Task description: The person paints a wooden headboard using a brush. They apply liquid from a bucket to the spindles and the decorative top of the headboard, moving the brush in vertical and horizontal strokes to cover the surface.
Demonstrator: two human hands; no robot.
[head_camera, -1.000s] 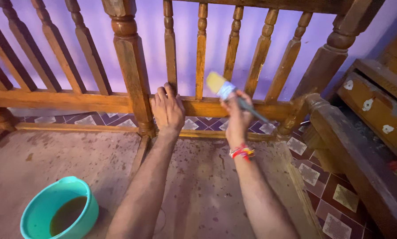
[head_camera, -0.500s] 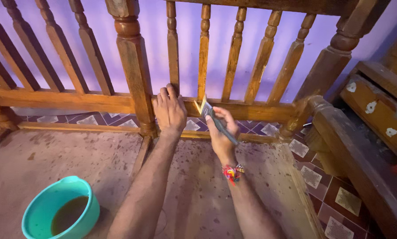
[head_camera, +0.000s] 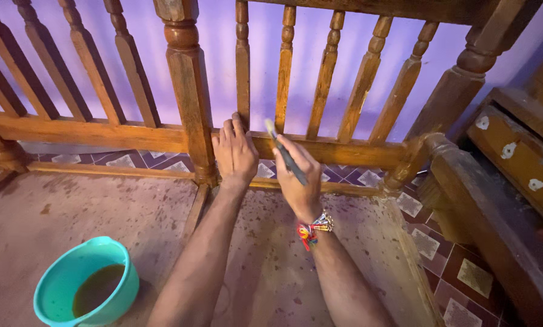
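Head view: the right hand (head_camera: pixel 299 178) has its grip closed around a paintbrush (head_camera: pixel 285 154), whose handle runs down across the palm while the bristles touch the wooden railing (head_camera: pixel 344 151) at a baluster's foot. Just beside it, the left hand (head_camera: pixel 235 151) rests flat on the rail, holding nothing. A teal bowl (head_camera: pixel 59 284) of brown liquid sits on the floor, well apart.

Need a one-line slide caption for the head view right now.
Right hand holds a paintbrush at a wooden railing; left hand rests on the rail, teal bowl of brown liquid nearby.
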